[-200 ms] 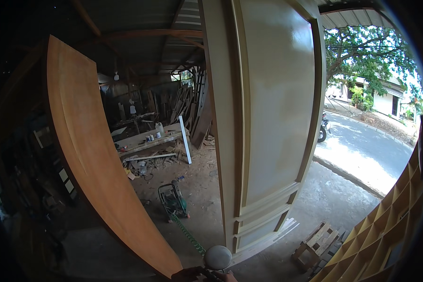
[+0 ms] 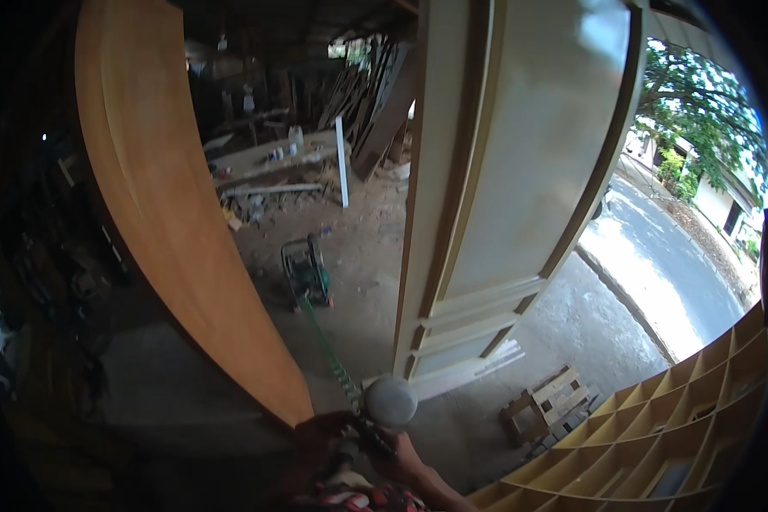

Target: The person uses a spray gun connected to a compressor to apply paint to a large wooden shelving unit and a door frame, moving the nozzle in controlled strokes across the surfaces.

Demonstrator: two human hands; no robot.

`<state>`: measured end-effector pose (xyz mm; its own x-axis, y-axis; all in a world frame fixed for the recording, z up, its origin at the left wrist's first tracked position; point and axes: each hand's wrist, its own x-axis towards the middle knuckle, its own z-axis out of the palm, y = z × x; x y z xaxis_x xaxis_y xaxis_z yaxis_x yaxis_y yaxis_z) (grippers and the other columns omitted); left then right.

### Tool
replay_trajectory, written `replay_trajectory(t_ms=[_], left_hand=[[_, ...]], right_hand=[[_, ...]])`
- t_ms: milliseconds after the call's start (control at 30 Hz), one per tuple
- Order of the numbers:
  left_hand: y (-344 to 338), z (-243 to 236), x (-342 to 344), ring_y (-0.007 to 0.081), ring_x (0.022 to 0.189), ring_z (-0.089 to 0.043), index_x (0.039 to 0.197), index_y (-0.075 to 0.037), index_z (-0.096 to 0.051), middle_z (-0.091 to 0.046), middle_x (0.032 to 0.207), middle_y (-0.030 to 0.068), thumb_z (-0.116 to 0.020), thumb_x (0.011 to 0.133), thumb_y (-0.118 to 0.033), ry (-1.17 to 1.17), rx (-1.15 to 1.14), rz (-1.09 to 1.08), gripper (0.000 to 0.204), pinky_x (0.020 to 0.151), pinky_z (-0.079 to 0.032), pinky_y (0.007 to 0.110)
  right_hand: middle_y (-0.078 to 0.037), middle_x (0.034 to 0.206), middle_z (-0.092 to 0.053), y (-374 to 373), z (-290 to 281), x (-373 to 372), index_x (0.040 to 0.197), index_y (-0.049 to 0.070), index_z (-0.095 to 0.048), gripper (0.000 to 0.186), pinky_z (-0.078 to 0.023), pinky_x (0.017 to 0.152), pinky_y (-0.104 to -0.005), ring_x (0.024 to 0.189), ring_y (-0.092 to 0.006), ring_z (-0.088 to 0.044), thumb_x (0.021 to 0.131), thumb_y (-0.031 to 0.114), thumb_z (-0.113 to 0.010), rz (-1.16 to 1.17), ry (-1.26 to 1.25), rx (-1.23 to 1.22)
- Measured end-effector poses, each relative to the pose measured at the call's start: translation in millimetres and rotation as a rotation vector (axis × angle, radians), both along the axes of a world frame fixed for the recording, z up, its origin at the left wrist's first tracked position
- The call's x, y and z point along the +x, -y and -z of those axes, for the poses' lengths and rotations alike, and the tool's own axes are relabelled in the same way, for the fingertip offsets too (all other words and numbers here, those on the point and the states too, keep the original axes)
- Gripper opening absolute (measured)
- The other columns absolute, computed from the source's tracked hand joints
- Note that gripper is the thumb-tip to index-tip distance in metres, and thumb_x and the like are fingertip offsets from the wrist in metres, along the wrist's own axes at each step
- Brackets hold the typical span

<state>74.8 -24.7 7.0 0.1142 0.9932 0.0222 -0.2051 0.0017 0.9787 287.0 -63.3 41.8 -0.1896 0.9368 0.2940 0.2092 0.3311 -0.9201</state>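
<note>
Close to my body I hold a spray gun [image 2: 369,437] with a round grey-lidded cup [image 2: 390,401]. My right hand [image 2: 401,465] is closed around its right side. On the other side, in deep shadow, my left hand [image 2: 317,437] closes against the gun; its separate fingers are hard to make out. A green coiled hose [image 2: 333,354] runs from the gun area toward a green wheeled machine [image 2: 307,273] on the floor. Ahead to the right stands a tall panelled door [image 2: 533,162] with a glossy greyish-beige surface. To the left rises a long orange-brown wooden panel [image 2: 166,213].
A yellowish compartmented wooden frame [image 2: 640,427] fills the lower right. Near it sits a small slatted wooden piece [image 2: 550,405] on the floor. A low bench [image 2: 269,162] with bottles and scrap timber stands farther back. Beyond the concrete edge lies a sunlit road [image 2: 657,247].
The view has tilted down, so the scene sits higher and more of my hands and forearms shows. The spray gun stays in my hands.
</note>
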Motion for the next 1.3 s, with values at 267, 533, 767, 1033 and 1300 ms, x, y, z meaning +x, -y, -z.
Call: replay_trajectory(t_ms=[267, 533, 767, 1033, 1300], left_hand=[[11.2, 21.1, -5.5, 0.0130, 0.087, -0.074, 0.126, 0.002, -0.078, -0.081, 0.104, 0.0084, -0.067, 0.109, -0.016, 0.092, -0.152, 0.015, 0.027, 0.079, -0.060, 0.029], [26.6, 16.4, -8.2, 0.0127, 0.086, -0.072, 0.128, 0.002, -0.076, -0.079, 0.101, 0.0087, -0.071, 0.108, -0.017, 0.064, -0.150, -0.018, 0.028, 0.078, -0.059, 0.029], [16.1, 14.5, -11.0, 0.0123, 0.086, -0.072, 0.129, 0.002, -0.076, -0.079, 0.102, 0.0083, -0.072, 0.108, -0.018, 0.023, -0.122, -0.015, 0.029, 0.079, -0.059, 0.029], [12.2, 15.2, -12.1, 0.0124, 0.087, -0.071, 0.128, 0.003, -0.076, -0.080, 0.103, 0.0078, -0.071, 0.109, -0.018, 0.015, -0.126, -0.017, 0.029, 0.080, -0.059, 0.030], [13.6, 19.9, -12.3, 0.0112, 0.088, -0.071, 0.129, 0.002, -0.076, -0.080, 0.105, 0.0067, -0.071, 0.109, -0.020, 0.047, -0.147, -0.048, 0.030, 0.081, -0.058, 0.029]], right_hand=[[-0.009, 0.082, -0.075, 13.3, -11.0, -8.4, 0.107, -0.003, -0.073, 0.013, -0.055, 0.065, -0.0325, 0.073, -0.0106, -0.068, 0.098, 0.007, -0.075, 0.038, -0.036, -0.162], [-0.011, 0.083, -0.075, 19.6, -14.2, -10.9, 0.106, -0.003, -0.073, 0.014, -0.055, 0.066, -0.0329, 0.072, -0.0125, -0.069, 0.098, 0.008, -0.076, -0.014, 0.046, -0.249], [-0.011, 0.083, -0.076, 7.9, -14.7, -13.3, 0.108, -0.003, -0.074, 0.015, -0.055, 0.066, -0.0332, 0.072, -0.0135, -0.070, 0.097, 0.007, -0.076, -0.013, 0.040, -0.227], [-0.011, 0.082, -0.076, 2.8, -18.2, -16.4, 0.107, -0.003, -0.074, 0.013, -0.055, 0.067, -0.0339, 0.073, -0.0153, -0.071, 0.098, 0.006, -0.075, -0.003, 0.038, -0.146], [-0.012, 0.083, -0.075, 1.8, -16.5, -16.0, 0.105, -0.003, -0.073, 0.010, -0.056, 0.069, -0.0340, 0.075, -0.0179, -0.073, 0.099, 0.005, -0.073, -0.032, 0.066, -0.223]])
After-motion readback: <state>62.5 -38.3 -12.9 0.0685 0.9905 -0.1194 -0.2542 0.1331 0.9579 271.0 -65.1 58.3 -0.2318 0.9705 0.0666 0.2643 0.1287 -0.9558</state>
